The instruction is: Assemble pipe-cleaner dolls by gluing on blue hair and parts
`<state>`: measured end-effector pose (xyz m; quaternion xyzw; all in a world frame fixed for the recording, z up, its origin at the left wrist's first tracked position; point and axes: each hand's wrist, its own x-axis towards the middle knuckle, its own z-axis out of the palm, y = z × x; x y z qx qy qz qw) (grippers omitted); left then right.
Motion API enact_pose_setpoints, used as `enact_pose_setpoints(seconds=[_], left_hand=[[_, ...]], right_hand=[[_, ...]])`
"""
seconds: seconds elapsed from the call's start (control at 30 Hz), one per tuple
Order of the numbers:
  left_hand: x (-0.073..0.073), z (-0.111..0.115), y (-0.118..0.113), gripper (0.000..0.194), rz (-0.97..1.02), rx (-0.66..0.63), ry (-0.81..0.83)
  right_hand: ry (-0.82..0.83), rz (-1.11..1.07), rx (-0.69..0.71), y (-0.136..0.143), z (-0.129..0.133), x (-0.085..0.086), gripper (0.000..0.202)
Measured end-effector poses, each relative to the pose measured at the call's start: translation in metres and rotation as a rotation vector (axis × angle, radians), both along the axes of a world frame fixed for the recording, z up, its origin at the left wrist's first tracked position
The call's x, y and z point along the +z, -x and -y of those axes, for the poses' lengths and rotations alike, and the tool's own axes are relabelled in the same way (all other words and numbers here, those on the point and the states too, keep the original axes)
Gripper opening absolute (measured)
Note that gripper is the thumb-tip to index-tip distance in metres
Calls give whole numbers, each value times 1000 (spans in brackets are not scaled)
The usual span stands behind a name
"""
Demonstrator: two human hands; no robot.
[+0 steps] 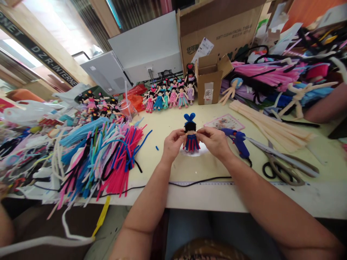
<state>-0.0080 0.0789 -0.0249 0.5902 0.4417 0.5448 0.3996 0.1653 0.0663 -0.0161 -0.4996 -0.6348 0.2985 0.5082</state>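
Note:
Between my two hands a small pipe-cleaner doll [191,139] stands upright, with black hair, a blue bow on top and a blue and red striped skirt. My left hand [173,143] pinches its left side, and my right hand [215,140] pinches the other side at shoulder height. Both hands are closed, thumbs and fingertips at the doll. Just right of my right hand lies a blue hot glue gun [240,142]. Past it rest large scissors [282,162]. A short blue scrap [157,148] lies left of my left hand.
Loose pipe cleaners [108,155] are heaped on the left. Finished dolls [169,94] stand in rows at the back, beside a small cardboard box [208,81]. Beige pipe cleaners [271,124] lie at right. A black cord [187,185] crosses the table's front.

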Motion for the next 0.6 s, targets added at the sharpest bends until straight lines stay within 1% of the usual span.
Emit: enact_pose_setpoints(seconds=[0.1, 0.17, 0.27, 0.33, 0.43, 0.5, 0.6], left_hand=[[-3, -1, -1, 23, 142, -104, 119], [-4, -1, -2, 25, 221, -139, 166], [-2, 0, -5, 30, 363, -126, 236], [0, 1, -8, 37, 445, -112, 301], [1, 2, -9, 44, 491, -134, 421], [1, 1, -8, 42, 494, -132, 483], [-2, 1, -7, 39, 486, -114, 512]], right_hand=[[75, -161, 37, 2, -1, 2, 15], [121, -233, 62, 3, -1, 4, 18], [163, -283, 89, 4, 0, 7, 21], [172, -298, 96, 5, 0, 9, 23], [172, -315, 89, 5, 1, 11, 23], [160, -304, 90, 4, 1, 10, 21], [127, -228, 62, 4, 0, 5, 17]])
